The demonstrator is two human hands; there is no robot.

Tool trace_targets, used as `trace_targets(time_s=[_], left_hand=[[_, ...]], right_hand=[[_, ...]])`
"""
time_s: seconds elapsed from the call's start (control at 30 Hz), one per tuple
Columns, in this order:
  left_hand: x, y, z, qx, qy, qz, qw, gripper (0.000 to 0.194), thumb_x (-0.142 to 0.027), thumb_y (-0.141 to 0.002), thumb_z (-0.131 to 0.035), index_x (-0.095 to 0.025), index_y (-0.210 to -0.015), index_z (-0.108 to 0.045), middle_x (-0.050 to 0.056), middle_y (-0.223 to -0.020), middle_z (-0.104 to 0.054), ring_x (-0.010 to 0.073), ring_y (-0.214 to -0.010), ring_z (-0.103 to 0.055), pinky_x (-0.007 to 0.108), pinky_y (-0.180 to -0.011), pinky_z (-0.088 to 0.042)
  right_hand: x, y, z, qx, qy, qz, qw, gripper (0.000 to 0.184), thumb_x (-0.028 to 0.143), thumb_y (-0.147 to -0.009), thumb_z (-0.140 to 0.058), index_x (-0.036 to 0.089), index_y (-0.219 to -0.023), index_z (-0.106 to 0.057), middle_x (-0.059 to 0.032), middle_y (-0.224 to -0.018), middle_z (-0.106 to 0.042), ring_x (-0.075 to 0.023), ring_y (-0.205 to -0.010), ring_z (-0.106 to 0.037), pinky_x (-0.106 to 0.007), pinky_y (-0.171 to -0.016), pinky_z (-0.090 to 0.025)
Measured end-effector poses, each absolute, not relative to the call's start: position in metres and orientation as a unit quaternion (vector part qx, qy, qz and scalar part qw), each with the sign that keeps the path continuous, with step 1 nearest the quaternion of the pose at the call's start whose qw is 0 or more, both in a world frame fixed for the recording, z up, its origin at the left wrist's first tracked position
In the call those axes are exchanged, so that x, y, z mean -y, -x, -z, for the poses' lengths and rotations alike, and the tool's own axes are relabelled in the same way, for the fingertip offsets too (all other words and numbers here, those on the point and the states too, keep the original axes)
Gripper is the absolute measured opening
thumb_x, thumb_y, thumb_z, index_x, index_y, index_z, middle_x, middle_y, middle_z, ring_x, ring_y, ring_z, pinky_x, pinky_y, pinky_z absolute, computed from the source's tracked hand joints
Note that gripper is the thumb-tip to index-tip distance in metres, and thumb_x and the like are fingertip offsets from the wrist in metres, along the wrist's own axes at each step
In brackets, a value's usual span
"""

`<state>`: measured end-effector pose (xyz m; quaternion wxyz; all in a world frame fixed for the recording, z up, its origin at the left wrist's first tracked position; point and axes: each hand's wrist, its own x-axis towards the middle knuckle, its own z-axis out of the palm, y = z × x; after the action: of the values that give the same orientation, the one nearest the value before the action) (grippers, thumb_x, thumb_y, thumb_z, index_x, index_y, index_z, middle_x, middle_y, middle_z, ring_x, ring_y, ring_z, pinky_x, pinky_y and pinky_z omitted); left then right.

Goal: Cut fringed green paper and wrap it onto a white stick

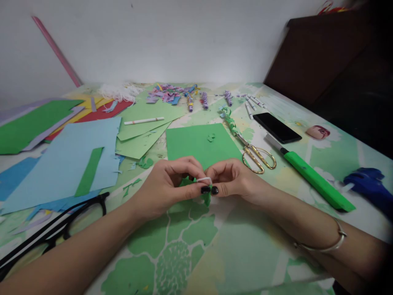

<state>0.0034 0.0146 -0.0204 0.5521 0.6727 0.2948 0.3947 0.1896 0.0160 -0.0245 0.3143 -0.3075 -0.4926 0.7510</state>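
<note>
My left hand [175, 184] and my right hand [229, 180] meet over the near middle of the table, thumb tips almost touching. Both pinch a small cut piece of green paper [207, 198]. A short loop of white string [204, 179] shows between the fingertips. Part of the green piece is hidden behind the fingers. Just beyond my hands lies a green sheet [199, 141] with a small green scrap [211, 137] on it. Gold-handled scissors [259, 157] rest right of the sheet, their blades by curled green strips [227, 119].
Coloured sheets [61, 159] and black glasses [86, 211] lie left. At the back are white string [118, 92], paper scraps [167, 94] and rolled paper pieces [205, 100]. On the right: a phone [278, 128], a green-handled knife [317, 180] and a blue tool [367, 184].
</note>
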Motion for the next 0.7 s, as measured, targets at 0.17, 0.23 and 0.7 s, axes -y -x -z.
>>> trace_targets(time_s=[0.17,0.23,0.7], left_hand=[[-0.016,-0.004,0.021,-0.288,-0.675,-0.385,0.56,0.007,-0.015,-0.072,-0.07,-0.021,-0.075,-0.072,0.003,-0.076,-0.061,0.0147,-0.072,-0.058,0.029,-0.066,-0.049],[-0.016,-0.003,0.02,-0.288,-0.677,-0.38,0.56,0.011,-0.015,-0.072,-0.07,-0.023,-0.078,-0.074,0.003,-0.077,-0.062,0.0146,-0.072,-0.058,0.028,-0.065,-0.049],[-0.02,-0.001,0.022,-0.382,-0.703,-0.414,0.435,0.014,-0.011,-0.07,-0.067,-0.023,-0.072,-0.074,0.001,-0.073,-0.065,0.0153,-0.071,-0.06,0.029,-0.064,-0.046]], right_hand=[[-0.016,-0.187,0.021,0.488,0.319,-0.75,0.314,0.02,0.021,-0.056,-0.082,0.012,-0.06,-0.066,0.0032,-0.055,-0.06,-0.0065,-0.05,-0.052,-0.02,-0.053,-0.04],[-0.016,-0.187,0.021,0.487,0.327,-0.745,0.317,0.021,0.023,-0.055,-0.083,0.012,-0.059,-0.066,0.0032,-0.054,-0.06,-0.0068,-0.049,-0.052,-0.02,-0.052,-0.04],[-0.011,-0.19,0.017,0.651,0.311,-0.54,0.433,0.022,0.02,-0.072,-0.071,0.018,-0.092,-0.061,-0.0038,-0.097,-0.058,-0.0136,-0.081,-0.055,-0.027,-0.072,-0.044]])
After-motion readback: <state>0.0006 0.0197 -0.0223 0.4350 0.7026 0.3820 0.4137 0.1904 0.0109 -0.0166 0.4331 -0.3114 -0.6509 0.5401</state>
